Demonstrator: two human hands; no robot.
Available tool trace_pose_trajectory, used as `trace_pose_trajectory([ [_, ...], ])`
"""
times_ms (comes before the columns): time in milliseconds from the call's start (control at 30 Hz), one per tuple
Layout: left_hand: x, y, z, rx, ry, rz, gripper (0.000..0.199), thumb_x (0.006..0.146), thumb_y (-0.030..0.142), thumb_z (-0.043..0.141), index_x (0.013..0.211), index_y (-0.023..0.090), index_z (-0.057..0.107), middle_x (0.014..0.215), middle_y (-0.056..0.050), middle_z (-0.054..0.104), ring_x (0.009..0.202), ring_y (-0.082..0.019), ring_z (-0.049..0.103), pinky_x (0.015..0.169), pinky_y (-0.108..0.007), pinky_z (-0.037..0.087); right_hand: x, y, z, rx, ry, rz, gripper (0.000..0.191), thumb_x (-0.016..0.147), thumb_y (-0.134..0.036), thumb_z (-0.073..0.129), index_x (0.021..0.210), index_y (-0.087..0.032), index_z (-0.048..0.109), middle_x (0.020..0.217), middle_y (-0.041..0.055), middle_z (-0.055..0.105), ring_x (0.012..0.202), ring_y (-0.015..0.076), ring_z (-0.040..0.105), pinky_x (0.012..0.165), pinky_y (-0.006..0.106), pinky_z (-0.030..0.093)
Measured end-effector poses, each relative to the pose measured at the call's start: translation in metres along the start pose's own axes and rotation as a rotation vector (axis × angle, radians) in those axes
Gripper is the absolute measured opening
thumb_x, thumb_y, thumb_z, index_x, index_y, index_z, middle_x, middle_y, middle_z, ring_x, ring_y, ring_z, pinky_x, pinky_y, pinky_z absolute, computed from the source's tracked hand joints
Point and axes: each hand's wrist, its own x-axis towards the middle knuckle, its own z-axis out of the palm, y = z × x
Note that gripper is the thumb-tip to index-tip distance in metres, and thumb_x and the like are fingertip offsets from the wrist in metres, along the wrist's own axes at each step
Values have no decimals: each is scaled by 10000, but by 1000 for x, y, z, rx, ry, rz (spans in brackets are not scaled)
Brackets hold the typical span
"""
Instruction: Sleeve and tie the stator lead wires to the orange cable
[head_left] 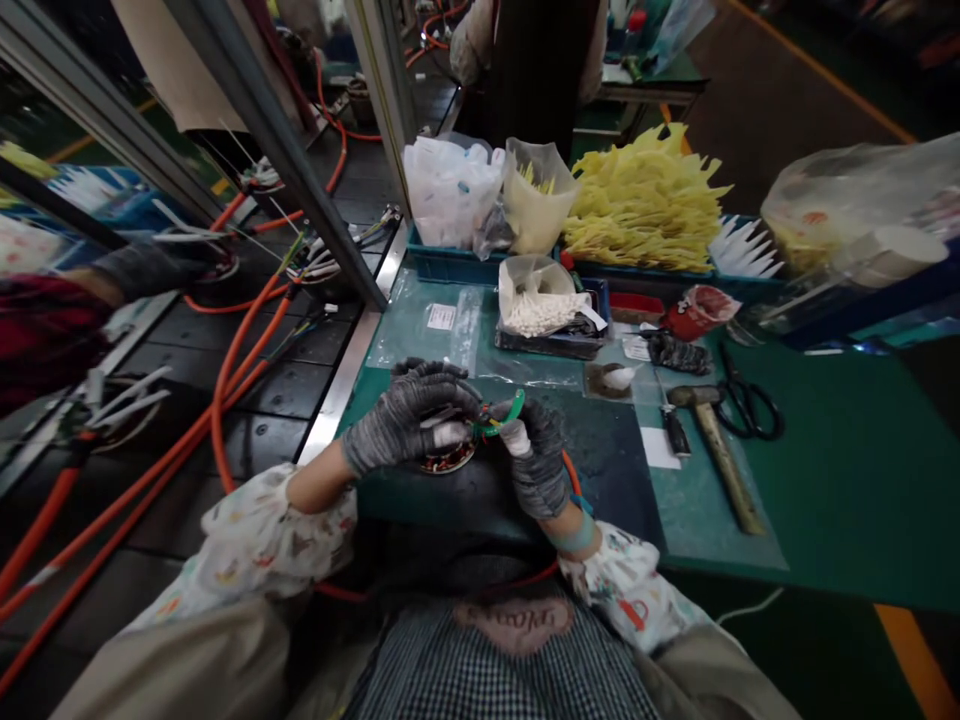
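My left hand [409, 415] and my right hand [536, 460] wear grey coated gloves and are close together above a dark green work mat [600, 450]. Between them is a small round part with copper-coloured windings [448, 460], partly hidden by my left fingers. A bright green strip [508, 410] sticks up between my fingertips, and my right hand pinches it. White wrapping covers a fingertip on each hand. An orange cable [571, 472] runs from under my right wrist. I cannot see how it joins the round part.
A wooden-handled hammer [716, 450] and black scissors [746, 405] lie to the right. A bag of cotton swabs [536, 310] and a blue crate of yellow strips [645, 200] stand ahead. Orange cables cross the black floor [292, 390] at left, where a co-worker's gloved hand [150, 270] reaches in.
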Motion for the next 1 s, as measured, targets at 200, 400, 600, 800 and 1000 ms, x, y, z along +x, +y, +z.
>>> trace_pose_trajectory([
  [200,-18,30,15,332,222,-56,117,1047,388,706,1009,298,772,1011,7,842,1132,-237,753,1141,-475,415,-6,0,7,-35,-50,-92,237,1017,-493,697,991,-275,788,960,17,846,864,249,797,839,410,680],
  [400,-23,37,8,356,260,-76,191,1080,393,621,961,275,712,1006,19,829,1141,-219,750,1162,-439,311,-2,-5,10,-42,-103,-232,176,1033,-438,743,1069,-272,791,1002,18,844,896,225,797,853,370,671],
  [600,-11,29,-17,46,123,-253,261,1024,465,659,906,262,771,1025,-28,832,1075,-254,757,1088,-447,456,8,-5,11,34,-329,-344,257,1085,-478,676,1101,-257,804,1107,49,838,1056,240,785,986,392,621],
  [800,48,-26,-55,-17,113,-435,516,953,693,654,994,200,802,1026,-88,830,972,-282,758,899,-395,601,7,11,8,130,-360,-203,300,1065,-531,680,1040,-239,747,997,61,804,942,225,765,889,359,624],
  [1000,215,-56,-76,693,69,-250,349,990,374,658,1260,207,801,1344,-129,778,1321,-352,662,1231,-542,399,6,23,14,50,-351,-212,369,1090,-566,592,1054,-226,730,986,70,792,911,223,753,873,351,609],
])
